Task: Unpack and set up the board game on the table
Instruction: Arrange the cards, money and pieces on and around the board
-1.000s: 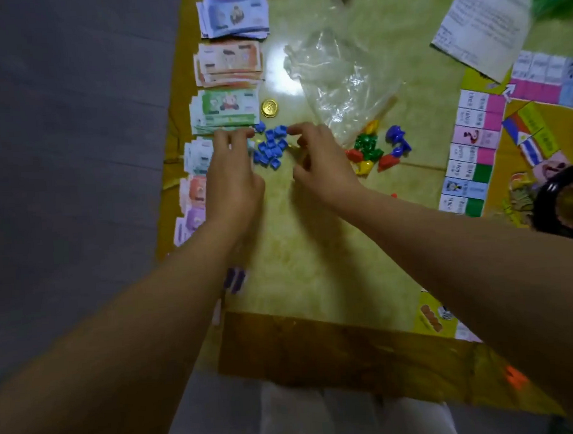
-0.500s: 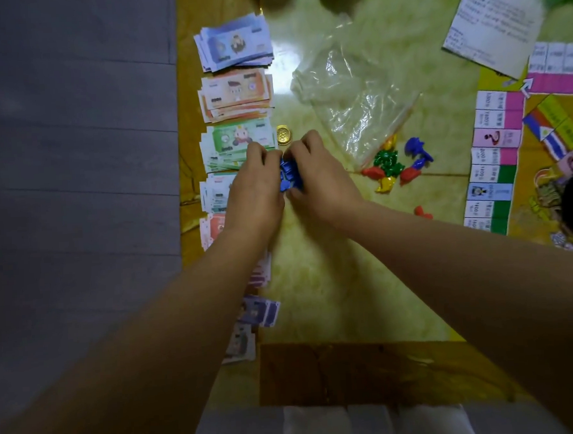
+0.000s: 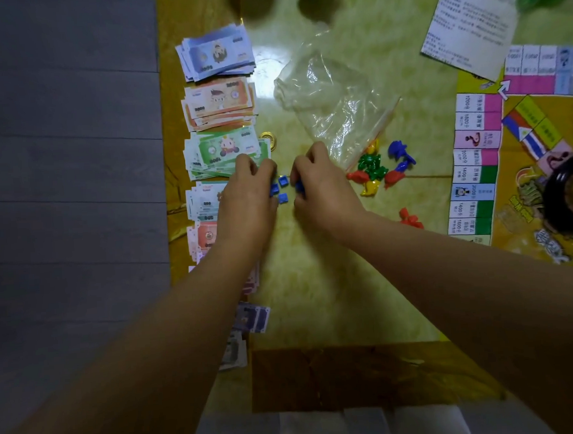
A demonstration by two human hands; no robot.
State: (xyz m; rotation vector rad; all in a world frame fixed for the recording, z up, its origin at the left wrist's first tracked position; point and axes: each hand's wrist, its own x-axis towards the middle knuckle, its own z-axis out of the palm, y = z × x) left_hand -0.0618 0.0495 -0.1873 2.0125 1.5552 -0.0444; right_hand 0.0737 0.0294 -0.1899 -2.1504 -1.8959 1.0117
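Glossy, marbled yellow-green tabletop (image 3: 316, 298) with a golden-brown border fills the view, with grey plank floor (image 3: 68, 128) to its left. Along the left edge lie fanned stacks of thin paper play money in a column – blue notes (image 3: 216, 53) farthest, then orange notes (image 3: 219, 102), then green notes (image 3: 225, 150), with paler stacks nearer, partly hidden under the forearm.

Both hands meet just right of the green stack. The left hand (image 3: 247, 192) has its fingers curled down, pinching some of the small blue plastic pieces (image 3: 283, 197); the right hand (image 3: 323, 188), fingers likewise curled, pinches another at its fingertips. 2 of these squarish pieces lie loose on the table in the narrow gap between the hands.

A round gold coin (image 3: 269, 138) sits beside the green notes. Behind the right hand lies a crinkled clear plastic bag (image 3: 332, 98), flat and shiny; at its mouth sits a heap of moulded pawns (image 3: 372, 169) in green, red, yellow and blue, and 1 red pawn (image 3: 409, 218) lies apart, nearer. Farther right the printed game board (image 3: 474, 160) lies flat, a white rule sheet (image 3: 471, 24) overlapping its far corner – and a round black object (image 3: 572, 192) rests on it.
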